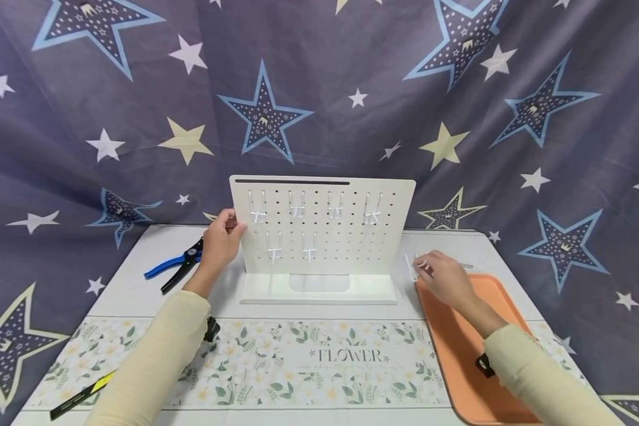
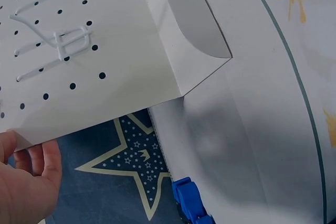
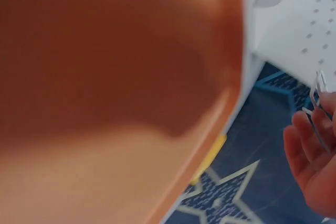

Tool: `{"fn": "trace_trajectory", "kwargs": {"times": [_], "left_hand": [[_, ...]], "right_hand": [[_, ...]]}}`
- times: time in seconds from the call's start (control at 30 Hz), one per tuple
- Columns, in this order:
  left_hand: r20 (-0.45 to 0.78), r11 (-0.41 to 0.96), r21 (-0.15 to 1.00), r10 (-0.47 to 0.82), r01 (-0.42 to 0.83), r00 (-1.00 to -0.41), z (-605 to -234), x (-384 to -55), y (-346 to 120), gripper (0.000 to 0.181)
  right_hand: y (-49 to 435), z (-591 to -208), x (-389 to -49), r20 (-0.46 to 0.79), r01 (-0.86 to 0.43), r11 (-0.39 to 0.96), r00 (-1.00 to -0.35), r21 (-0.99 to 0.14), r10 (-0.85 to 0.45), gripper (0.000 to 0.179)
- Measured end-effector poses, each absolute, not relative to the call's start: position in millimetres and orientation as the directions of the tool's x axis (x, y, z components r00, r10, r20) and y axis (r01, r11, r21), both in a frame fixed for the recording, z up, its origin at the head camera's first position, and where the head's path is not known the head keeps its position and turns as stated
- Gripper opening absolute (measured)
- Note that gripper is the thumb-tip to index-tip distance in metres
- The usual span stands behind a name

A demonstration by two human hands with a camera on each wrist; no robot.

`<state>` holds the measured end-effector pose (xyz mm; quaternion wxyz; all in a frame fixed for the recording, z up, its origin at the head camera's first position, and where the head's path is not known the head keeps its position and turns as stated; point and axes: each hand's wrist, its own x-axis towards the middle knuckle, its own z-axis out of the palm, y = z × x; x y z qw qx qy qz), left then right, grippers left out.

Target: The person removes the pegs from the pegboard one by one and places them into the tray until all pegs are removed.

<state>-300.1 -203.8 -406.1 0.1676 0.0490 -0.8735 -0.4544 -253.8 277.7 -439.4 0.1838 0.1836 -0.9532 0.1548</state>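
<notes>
Head view: upright white pegboard (image 1: 346,234), flat and smooth, rounded at the top corners, drilled with small dark holes above a wide foot. Across it, six mounted hooks (image 1: 274,254) of bent white wire, four above and two below. On the left edge, the left hand (image 1: 219,245), clamped with the thumb in front. At the right, just beyond the tray's far left corner, the right hand (image 1: 444,278), fingertips pinched on a loose wire hook (image 1: 412,269). Below that forearm, a shallow orange tray (image 1: 452,337), round-cornered, with a raised rim and the sleeve's shadow inside. Between pegboard and tray, a gap of white table (image 1: 404,302); in front of the foot, a printed floral strip (image 1: 325,384).

Left wrist view: glossy rounded wire against matte panel; curved cutout in the foot; fingers and thumb pinching the side edge, past which lies star-patterned cloth (image 2: 100,192).

Right wrist view: mostly smooth orange tray wall, blurred and shaded. At the far right, thin wire between thumb and fingers, near the pegboard's side edge but apart from the rim. Cannot tell how many pieces.
</notes>
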Motion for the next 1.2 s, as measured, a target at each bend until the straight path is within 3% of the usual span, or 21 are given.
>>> {"fn": "trace_trajectory", "kwargs": {"times": [0.17,0.63,1.2], "left_hand": [[0.25,0.583,0.81,-0.236,0.069,-0.939,-405.3,-298.9,-203.2,0.03],[0.244,0.587,0.808,-0.238,0.061,-0.94,-407.0,-300.9,-203.7,0.03],[0.241,0.588,0.807,-0.24,0.057,-0.94,-406.5,-301.0,-201.9,0.03]], "right_hand": [[304.7,-446.5,-253.8,0.284,-0.367,0.897,-0.912,-0.248,-0.295,0.009],[328.0,-471.8,-259.3,0.155,-0.291,0.921,-0.954,-0.258,-0.258,0.005],[334.4,-476.8,-257.8,0.132,-0.294,0.912,-0.955,-0.287,-0.266,0.01]]}}
